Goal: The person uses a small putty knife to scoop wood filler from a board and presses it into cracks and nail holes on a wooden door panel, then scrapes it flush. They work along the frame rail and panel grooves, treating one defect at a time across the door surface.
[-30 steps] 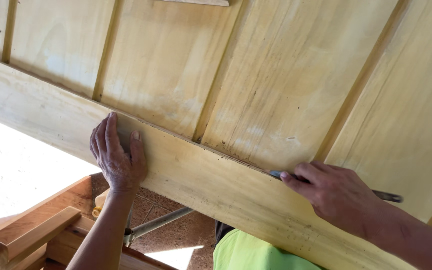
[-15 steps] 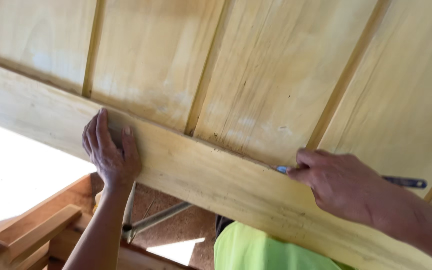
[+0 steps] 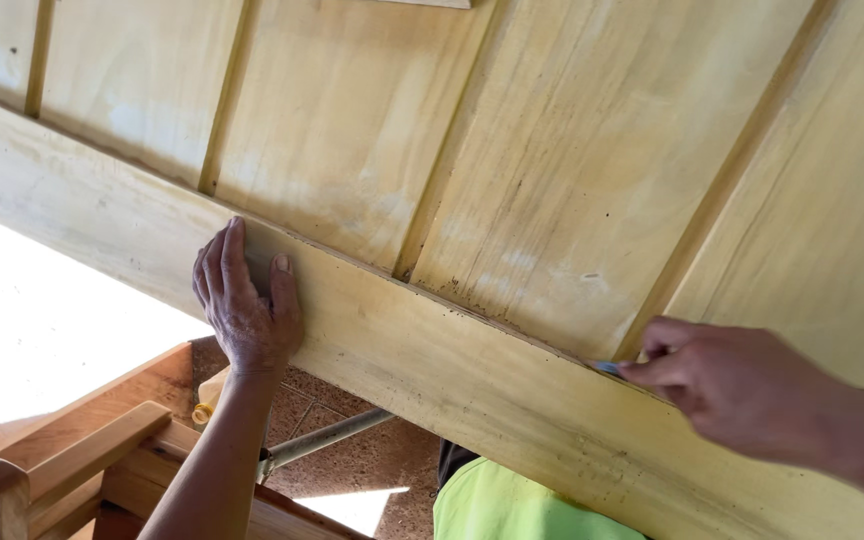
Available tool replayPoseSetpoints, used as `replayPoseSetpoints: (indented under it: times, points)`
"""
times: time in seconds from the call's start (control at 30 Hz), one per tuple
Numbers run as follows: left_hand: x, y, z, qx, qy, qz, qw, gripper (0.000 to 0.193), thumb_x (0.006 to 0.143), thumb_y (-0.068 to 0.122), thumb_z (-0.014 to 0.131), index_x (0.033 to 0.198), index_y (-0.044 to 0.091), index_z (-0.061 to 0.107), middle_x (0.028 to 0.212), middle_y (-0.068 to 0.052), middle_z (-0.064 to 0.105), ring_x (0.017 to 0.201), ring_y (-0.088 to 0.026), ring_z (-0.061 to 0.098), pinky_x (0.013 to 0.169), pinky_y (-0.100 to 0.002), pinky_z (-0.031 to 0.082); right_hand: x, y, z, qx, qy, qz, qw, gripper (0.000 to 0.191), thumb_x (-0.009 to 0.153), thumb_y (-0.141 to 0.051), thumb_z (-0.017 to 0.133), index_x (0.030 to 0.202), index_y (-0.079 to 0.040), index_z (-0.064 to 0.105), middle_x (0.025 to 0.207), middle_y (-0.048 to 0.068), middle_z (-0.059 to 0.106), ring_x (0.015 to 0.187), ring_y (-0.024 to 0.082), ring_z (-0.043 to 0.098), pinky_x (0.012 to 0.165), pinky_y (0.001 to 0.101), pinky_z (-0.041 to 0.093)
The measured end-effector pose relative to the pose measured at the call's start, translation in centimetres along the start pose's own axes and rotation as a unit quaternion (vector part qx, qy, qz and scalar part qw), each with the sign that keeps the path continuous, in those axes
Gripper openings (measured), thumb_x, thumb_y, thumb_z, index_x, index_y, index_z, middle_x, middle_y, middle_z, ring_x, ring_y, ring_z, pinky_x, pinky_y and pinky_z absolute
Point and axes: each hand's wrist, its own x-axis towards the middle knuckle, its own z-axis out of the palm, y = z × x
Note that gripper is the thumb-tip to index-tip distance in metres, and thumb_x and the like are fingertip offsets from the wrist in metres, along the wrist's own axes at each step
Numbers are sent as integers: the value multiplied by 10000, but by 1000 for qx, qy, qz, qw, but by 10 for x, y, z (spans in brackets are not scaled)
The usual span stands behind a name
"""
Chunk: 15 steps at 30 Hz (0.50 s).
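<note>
Left hand [image 3: 244,300]: laid flat, fingers spread and open, against the pale wooden board [image 3: 452,370]; nothing is gripped. The palm appears to be pressed there so that the board is steadied.
Right hand [image 3: 742,390]: closed in a pinch grip on a thin blue-tipped marking tool [image 3: 607,368]; only the tip is seen past the fingertips, so its exact kind cannot be told.
Tool position: the tip is held just ahead of the grip, touching the seam where the board's upper edge meets the panelled surface [image 3: 572,180]. It is judged to be held there so that the edge can be followed.
Board relative to grips: under the left palm; directly below the right grip.
Below the hands: a brown wooden frame [image 3: 62,460], a metal bar [image 3: 327,438], a yellow-green garment [image 3: 522,505].
</note>
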Motion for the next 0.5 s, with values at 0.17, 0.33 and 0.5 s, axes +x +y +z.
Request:
replayPoseSetpoints:
  times: [0.17, 0.33, 0.5]
  points:
    - [2, 1, -2, 1, 7, 1, 1000, 567, 1036, 235, 593, 1527, -15, 461, 1497, -238, 527, 1417, -431, 452, 1231, -560, 311, 54, -25, -11, 71, 62, 20, 995, 365, 947, -186, 617, 1275, -301, 727, 1068, -38, 652, 875, 160, 694, 819, 342, 580]
    - [2, 1, -1, -4, -1, -8, 1000, 558, 1044, 233, 581, 1525, -22, 458, 1498, -247, 523, 1417, -429, 452, 1230, -559, 320, 53, -12, 13, 17, 24, -40, 999, 455, 881, -137, 625, 1309, -273, 692, 1093, -2, 623, 957, 189, 645, 837, 402, 548]
    - [3, -3, 2, 21, 13, 11, 1000, 567, 1051, 264, 581, 1522, -23, 451, 1500, -250, 521, 1432, -424, 449, 1241, -575, 304, 4, 39, 18, -26, -108, 82, 990, 395, 959, -216, 610, 1306, -371, 714, 1115, -133, 654, 857, 87, 723, 802, 282, 607]
